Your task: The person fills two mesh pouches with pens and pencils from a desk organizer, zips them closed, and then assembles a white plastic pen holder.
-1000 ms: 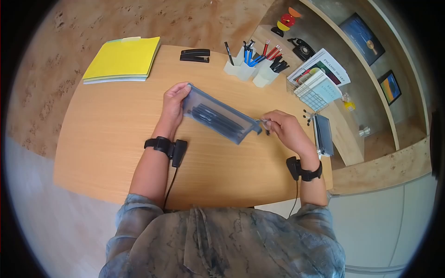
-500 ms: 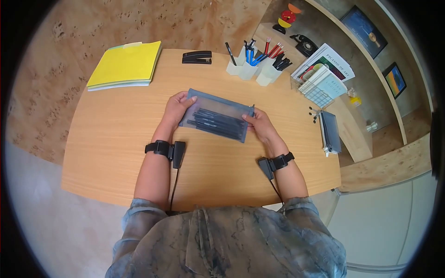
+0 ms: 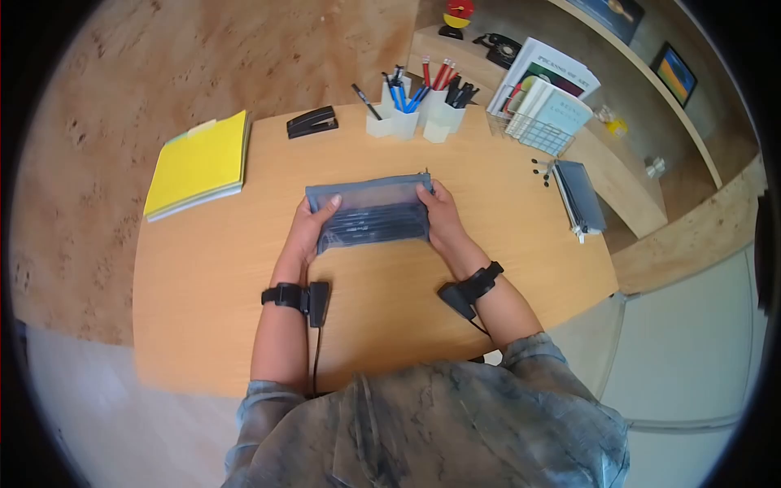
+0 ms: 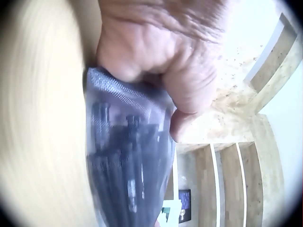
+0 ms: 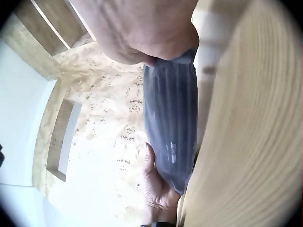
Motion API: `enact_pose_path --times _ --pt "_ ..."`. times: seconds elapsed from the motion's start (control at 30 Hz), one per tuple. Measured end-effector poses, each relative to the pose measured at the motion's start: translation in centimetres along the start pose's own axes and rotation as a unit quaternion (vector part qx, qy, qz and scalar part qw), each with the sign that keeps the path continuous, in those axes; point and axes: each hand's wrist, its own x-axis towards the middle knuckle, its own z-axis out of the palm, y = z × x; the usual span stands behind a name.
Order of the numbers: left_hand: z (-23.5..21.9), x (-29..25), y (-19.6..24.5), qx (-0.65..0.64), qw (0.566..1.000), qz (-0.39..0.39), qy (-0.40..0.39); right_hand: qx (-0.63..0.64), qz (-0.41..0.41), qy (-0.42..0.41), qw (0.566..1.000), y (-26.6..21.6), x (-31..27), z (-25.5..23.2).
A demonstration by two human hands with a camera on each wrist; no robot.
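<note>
A translucent grey zippered pencil pouch [image 3: 370,195] with several black pens [image 3: 362,224] inside lies nearly level between my hands in the head view. My left hand [image 3: 306,232] grips its left end, thumb on the front face. At the opposite end my right hand [image 3: 444,218] holds on the same way, thumb near the upper corner. The zipper edge runs along the top, and its pull sticks up at the upper right. In the left wrist view the pens show through the pouch [image 4: 137,170]. The right wrist view has the pouch [image 5: 171,104] stretching down from my right hand to my left.
Yellow folders [image 3: 198,165] lie at the far left, with a black stapler [image 3: 312,122] beside them. White pen cups [image 3: 399,124] stand at the back, left of a wire rack [image 3: 543,136] of books. A second grey pouch [image 3: 580,198] lies at the right edge near small black pieces [image 3: 542,172].
My right hand has gone from pinching the zipper pull to gripping the pouch's right end. The pouch has turned from slanting down rightward to nearly level. The head view has shifted.
</note>
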Motion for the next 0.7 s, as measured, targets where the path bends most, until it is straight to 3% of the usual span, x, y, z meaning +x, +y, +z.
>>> enact_pose_path --times 0.03,0.13,0.27,0.3,0.37,0.5,0.6,0.7 --pt "0.3 -0.1 -0.3 0.009 1.000 -0.003 -0.008 -0.006 -0.021 0.009 1.000 0.1 -0.2 0.2" --pt "1.2 -0.3 -0.9 0.154 0.984 0.083 0.040 -0.021 -0.093 0.021 0.995 0.0 -0.8 0.6" --pt "1.5 -0.6 0.1 0.052 0.985 0.150 0.073 -0.056 -0.199 0.000 0.978 -2.0 -2.5 1.9" --pt "1.1 -0.6 0.1 0.046 0.988 0.136 0.059 -0.073 -0.220 -0.004 0.973 -2.3 -3.0 2.0" --pt "0.0 -0.6 -0.3 0.035 0.993 0.106 0.032 -0.078 -0.190 -0.010 0.979 -1.8 -2.7 1.3" --pt "-0.7 -1.0 -0.8 0.207 0.973 0.082 -0.052 -0.101 -0.177 0.013 0.979 0.8 -0.4 -1.3" --pt "-0.4 -0.9 -1.1 0.197 0.978 0.056 -0.039 -0.004 -0.115 0.008 0.993 0.3 -0.5 -1.2" --pt "-0.6 -0.7 -1.1 0.163 0.985 0.048 0.006 -0.136 -0.024 -0.007 0.990 0.0 -0.5 -2.1"
